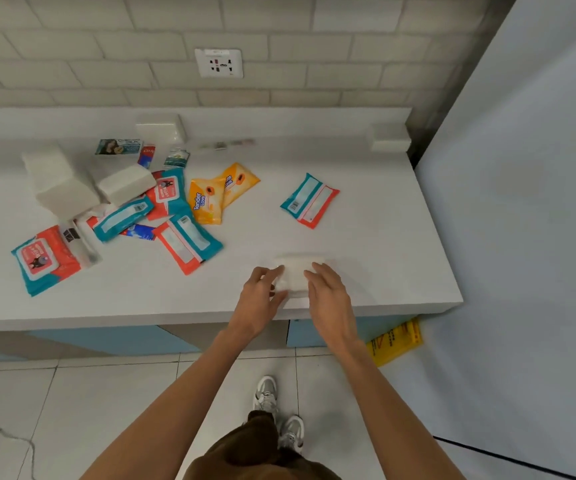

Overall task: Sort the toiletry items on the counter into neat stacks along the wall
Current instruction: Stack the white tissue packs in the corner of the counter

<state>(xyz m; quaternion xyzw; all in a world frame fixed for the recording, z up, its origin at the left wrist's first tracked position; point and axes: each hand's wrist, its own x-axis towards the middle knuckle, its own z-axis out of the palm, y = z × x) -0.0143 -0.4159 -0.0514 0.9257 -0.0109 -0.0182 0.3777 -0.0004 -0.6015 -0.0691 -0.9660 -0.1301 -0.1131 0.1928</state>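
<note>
A white tissue pack point(295, 275) lies near the counter's front edge, between my two hands. My left hand point(262, 299) grips its left side with curled fingers. My right hand point(328, 296) lies over its right side, fingers fairly straight. A teal-and-red wipes pack point(310, 199) lies alone at the right. Two orange wipes packs point(220, 194) sit in the middle. Several teal-and-red wipes packs point(186, 242), white tissue packs point(59, 183) and small sachets point(118, 147) are scattered at the left. Against the wall stand a white pack point(161, 128) and another white pack point(390, 136) at the right corner.
The white counter point(400, 258) ends at the right by a pale panel point(529, 202). A wall socket point(219, 63) sits above the backsplash. A yellow sign point(395, 341) leans on the floor below the counter's right end. My shoes point(279, 417) are on the tiled floor.
</note>
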